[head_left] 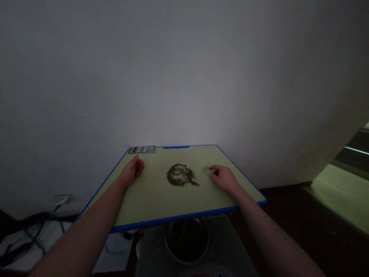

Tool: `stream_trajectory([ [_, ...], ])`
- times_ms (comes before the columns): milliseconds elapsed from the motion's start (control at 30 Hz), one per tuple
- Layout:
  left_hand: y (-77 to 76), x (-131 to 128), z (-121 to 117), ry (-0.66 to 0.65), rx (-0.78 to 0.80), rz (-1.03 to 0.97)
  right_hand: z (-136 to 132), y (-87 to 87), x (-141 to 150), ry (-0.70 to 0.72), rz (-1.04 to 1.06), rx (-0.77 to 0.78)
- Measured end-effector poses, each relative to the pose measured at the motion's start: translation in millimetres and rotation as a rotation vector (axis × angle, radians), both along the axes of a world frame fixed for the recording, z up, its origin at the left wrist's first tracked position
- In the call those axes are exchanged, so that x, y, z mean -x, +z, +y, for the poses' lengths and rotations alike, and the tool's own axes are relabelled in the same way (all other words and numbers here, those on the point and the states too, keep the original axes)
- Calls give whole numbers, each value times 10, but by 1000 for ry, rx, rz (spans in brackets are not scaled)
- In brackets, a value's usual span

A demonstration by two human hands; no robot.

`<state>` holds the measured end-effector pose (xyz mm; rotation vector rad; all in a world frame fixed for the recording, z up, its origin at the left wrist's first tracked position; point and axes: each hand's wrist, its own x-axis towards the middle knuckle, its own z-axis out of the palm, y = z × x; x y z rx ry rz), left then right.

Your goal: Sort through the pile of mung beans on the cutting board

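A flat pile of small dark green and pale grains (181, 175) lies mid-table, the pale ones mostly in its centre. A short tail of green grains trails to the right. To the left of the pile, my left hand (135, 168) rests on its side with the fingers curled in; nothing shows in it. On the other side, my right hand (223, 176) has thumb and fingers drawn together at a faint, clear, thin-edged thing (206, 170). Its kind is hard to make out in the dim light, and so is whether the fingertips grip it.
The pale tabletop (150, 204) has a blue rim. A phone-like device (140, 149) lies at its far left corner, by the wall (184, 84). Below the front edge, a round metal bowl (187, 242) sits at my lap. Cables (34, 234) run at lower left.
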<state>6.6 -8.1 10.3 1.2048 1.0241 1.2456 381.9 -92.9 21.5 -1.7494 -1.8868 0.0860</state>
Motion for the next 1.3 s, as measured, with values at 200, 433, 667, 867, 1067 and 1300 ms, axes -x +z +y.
stream_trajectory([
  [200,27,-17,-21,0,-2,-5,12,5,52,29,-13,-5],
  [433,10,-5,-4,-5,1,-7,16,-23,-6,-25,-20,8],
  [667,-5,8,2,7,-5,14,11,-11,-95,-77,-8,1],
  [867,3,2,-7,-12,-19,9,71,-6,6,78,0,20],
  [1067,-12,11,19,-13,-3,-10,-1,0,5,175,34,62],
  [1300,-7,5,16,6,8,-19,-104,20,40,226,67,38],
])
